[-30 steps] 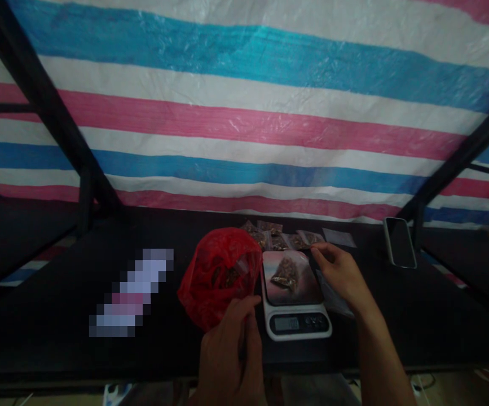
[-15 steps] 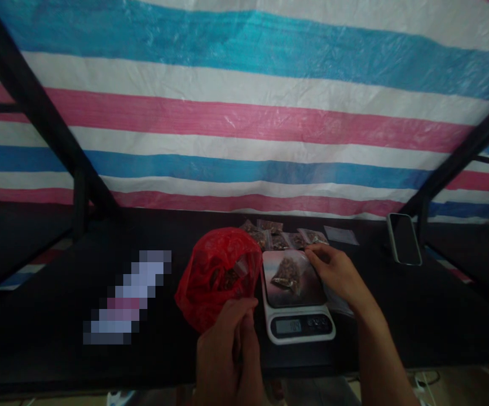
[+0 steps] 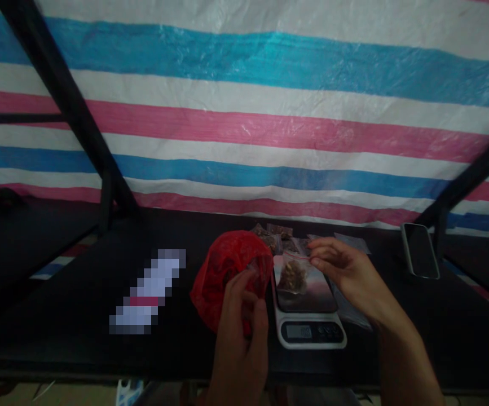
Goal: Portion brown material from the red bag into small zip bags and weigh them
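A small clear zip bag with brown bits inside stands tilted up over the steel plate of a kitchen scale. Thumb and fingers of my right hand pinch its top corner, near the red zip line. My left hand is at the near side of a red plastic bag, fingers bent and apart, with the fingertips over the bag's mouth. Whether they touch what lies inside I cannot tell. The scale's display is lit, but its digits are blurred.
Several filled zip bags lie behind the scale. Flat clear bags lie to its right, partly under my wrist. A phone leans by the right frame post. A blurred-out item lies left on the black table. Striped sheeting hangs behind.
My right hand has taken the zip bag by its top corner and raised it from lying flat. My left hand has moved up to the red bag's mouth, its fingers spreading. The view has shifted left.
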`<state>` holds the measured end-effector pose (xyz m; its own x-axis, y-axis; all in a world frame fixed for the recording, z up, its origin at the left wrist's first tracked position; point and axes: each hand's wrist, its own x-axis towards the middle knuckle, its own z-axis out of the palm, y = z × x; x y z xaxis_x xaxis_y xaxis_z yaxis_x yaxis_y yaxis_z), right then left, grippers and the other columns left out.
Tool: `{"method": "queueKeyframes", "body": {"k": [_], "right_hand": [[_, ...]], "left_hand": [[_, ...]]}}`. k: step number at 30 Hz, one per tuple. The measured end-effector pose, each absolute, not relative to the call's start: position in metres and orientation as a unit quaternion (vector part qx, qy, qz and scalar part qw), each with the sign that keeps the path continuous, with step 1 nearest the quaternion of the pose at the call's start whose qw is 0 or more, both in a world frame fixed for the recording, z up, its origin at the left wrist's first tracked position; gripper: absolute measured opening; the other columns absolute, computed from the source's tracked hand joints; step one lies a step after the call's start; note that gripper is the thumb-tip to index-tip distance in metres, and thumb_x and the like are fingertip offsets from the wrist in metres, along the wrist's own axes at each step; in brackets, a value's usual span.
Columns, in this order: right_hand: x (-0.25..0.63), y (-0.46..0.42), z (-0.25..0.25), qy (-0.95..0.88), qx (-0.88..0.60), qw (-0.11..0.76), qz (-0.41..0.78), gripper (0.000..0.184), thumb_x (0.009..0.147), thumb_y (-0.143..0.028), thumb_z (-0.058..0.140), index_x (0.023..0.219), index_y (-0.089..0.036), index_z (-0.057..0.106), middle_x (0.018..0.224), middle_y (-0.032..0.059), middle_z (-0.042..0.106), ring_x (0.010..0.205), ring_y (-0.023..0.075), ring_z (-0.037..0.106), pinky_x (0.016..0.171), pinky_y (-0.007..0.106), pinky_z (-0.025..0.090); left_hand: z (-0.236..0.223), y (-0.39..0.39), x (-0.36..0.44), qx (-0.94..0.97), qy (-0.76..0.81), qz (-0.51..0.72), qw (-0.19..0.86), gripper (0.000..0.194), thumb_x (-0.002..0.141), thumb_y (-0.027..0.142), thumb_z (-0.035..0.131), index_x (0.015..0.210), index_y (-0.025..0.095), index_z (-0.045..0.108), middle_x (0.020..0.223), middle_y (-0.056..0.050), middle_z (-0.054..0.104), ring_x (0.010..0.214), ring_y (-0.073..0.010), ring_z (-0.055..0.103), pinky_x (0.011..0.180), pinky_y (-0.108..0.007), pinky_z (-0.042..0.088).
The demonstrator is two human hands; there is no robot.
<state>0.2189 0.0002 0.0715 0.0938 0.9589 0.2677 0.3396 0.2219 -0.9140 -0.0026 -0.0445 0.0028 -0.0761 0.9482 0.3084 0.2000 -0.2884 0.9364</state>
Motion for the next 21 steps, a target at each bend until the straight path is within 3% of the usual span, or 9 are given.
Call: {"method": "queueKeyframes", "body": {"k": [3, 6, 9, 12, 21], "right_hand": [[0.198, -0.005, 0.088, -0.616, -0.518, 0.498, 0.322, 0.024, 0.079, -0.038, 0.080, 0.097, -0.024, 0.075, 0.082, 0.0031, 0.077, 0.077, 0.0195, 0.073, 0.071, 0.030, 0.058], [0.172, -0.001, 0.091, -0.621, -0.508, 0.490, 0.340, 0.027, 0.077, -0.039, 0.082, 0.098, -0.024, 0.074, 0.082, 0.0030, 0.077, 0.078, 0.0203, 0.073, 0.072, 0.031, 0.060], [0.146, 0.010, 0.082, -0.625, -0.504, 0.489, 0.341, 0.026, 0.076, -0.033, 0.078, 0.100, -0.024, 0.074, 0.083, 0.0017, 0.076, 0.076, 0.0190, 0.073, 0.071, 0.030, 0.059], [0.125, 0.020, 0.069, -0.641, -0.519, 0.460, 0.328, 0.023, 0.076, -0.025, 0.070, 0.099, -0.024, 0.073, 0.083, 0.0012, 0.076, 0.075, 0.0181, 0.072, 0.071, 0.029, 0.058], [0.104, 0.035, 0.046, -0.653, -0.544, 0.399, 0.345, 0.021, 0.077, -0.021, 0.066, 0.097, -0.023, 0.073, 0.078, 0.0009, 0.075, 0.073, 0.0195, 0.073, 0.070, 0.030, 0.057]], "left_hand": [[0.008, -0.038, -0.004, 0.560, 0.479, 0.491, 0.465, 0.053, 0.106, 0.054, 0.046, 0.149, 0.024, 0.053, 0.128, -0.011, 0.071, 0.097, -0.0187, 0.071, 0.086, -0.032, 0.057], [0.009, -0.039, 0.002, 0.503, 0.453, 0.450, 0.583, 0.068, 0.101, 0.068, 0.048, 0.149, 0.020, 0.054, 0.086, -0.004, 0.073, 0.064, -0.0148, 0.063, 0.061, -0.027, 0.050], [0.007, -0.044, 0.007, 0.408, 0.452, 0.438, 0.662, 0.084, 0.091, 0.079, 0.052, 0.146, 0.017, 0.054, 0.057, 0.008, 0.051, 0.042, -0.0106, 0.044, 0.044, -0.023, 0.032], [0.006, -0.046, 0.006, 0.345, 0.460, 0.422, 0.701, 0.089, 0.086, 0.084, 0.053, 0.144, 0.017, 0.054, 0.056, 0.010, 0.050, 0.037, -0.0085, 0.037, 0.040, -0.022, 0.023], [0.008, -0.030, -0.012, 0.296, 0.473, 0.393, 0.731, 0.074, 0.089, 0.075, 0.053, 0.131, 0.014, 0.056, 0.062, 0.006, 0.056, 0.034, -0.0070, 0.038, 0.039, -0.023, 0.022]]}}
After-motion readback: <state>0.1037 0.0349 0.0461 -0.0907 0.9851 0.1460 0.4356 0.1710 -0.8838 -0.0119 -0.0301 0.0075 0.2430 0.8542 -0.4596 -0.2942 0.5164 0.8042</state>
